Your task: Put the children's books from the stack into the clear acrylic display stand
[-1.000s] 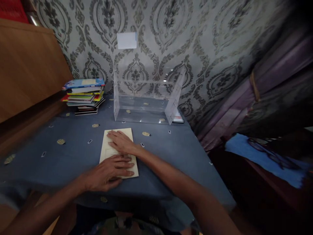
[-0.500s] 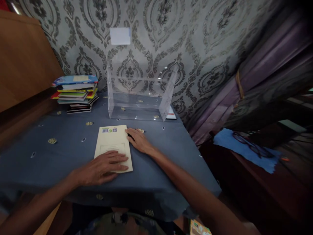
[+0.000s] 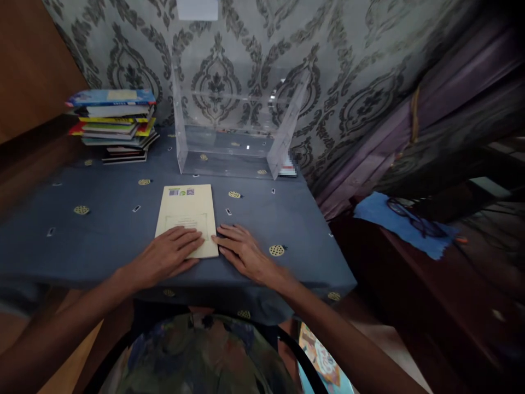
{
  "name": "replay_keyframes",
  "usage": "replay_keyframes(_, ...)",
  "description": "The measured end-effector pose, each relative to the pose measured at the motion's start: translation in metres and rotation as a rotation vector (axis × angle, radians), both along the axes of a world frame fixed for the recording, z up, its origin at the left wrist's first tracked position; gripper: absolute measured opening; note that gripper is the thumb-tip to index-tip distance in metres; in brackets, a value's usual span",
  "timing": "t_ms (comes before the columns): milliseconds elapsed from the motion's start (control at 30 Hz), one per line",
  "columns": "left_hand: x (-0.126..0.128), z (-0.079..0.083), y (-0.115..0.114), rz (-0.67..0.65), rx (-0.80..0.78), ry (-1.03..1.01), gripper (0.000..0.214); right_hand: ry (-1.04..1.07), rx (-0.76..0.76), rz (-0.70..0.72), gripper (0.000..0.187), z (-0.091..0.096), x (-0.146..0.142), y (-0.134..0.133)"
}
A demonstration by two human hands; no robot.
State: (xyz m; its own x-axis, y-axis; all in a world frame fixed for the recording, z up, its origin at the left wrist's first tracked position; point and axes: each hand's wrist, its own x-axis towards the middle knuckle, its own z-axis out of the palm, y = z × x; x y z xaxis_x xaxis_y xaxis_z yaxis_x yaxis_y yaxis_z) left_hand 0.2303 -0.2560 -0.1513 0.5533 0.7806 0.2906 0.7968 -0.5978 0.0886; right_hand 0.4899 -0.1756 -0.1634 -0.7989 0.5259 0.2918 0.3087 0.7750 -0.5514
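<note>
A cream-coloured book [image 3: 186, 205] lies flat on the dark blue tablecloth, with a barcode and small marks near its far edge. My left hand [image 3: 172, 249] rests across its near left part, palm down, fingers stretched out, hiding that corner. Beside the near right edge of the book lies my right hand [image 3: 241, 249], fingers extended, with a fingertip touching the edge. Beyond the book stands a clear plastic rack [image 3: 227, 164] with nothing on its shelves.
A stack of books [image 3: 117, 128] stands at the back left by a wooden panel [image 3: 36, 76]. Right of the table, glasses [image 3: 418, 219] lie on a blue cloth [image 3: 379, 213] on a dark red surface. A purple curtain [image 3: 369, 158] hangs behind. A colourful printed item [image 3: 324, 355] lies below the table.
My right hand has slid toward me along the book's right edge, from its far corner to its near end. My left hand stays on the book. The view has tilted downward.
</note>
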Motion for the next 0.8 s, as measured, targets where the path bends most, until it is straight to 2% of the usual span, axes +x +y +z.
replay_keyframes(167,0.007,-0.003,-0.002,0.021,0.06,-0.006,0.036,0.002,-0.008,0.027,0.035,0.001,0.011,-0.021)
replay_keyframes(400,0.01,0.0,-0.004,0.028,0.039,0.04,0.034,0.024,-0.096,0.023,0.037,0.005,0.014,-0.025)
replay_keyframes(600,0.011,0.007,-0.003,0.026,0.096,0.08,0.033,0.182,-0.206,-0.072,0.039,0.007,0.017,-0.027)
replay_keyframes(800,0.011,0.021,0.0,-0.001,0.106,0.093,0.034,0.203,-0.2,-0.09,0.036,0.004,0.017,-0.026)
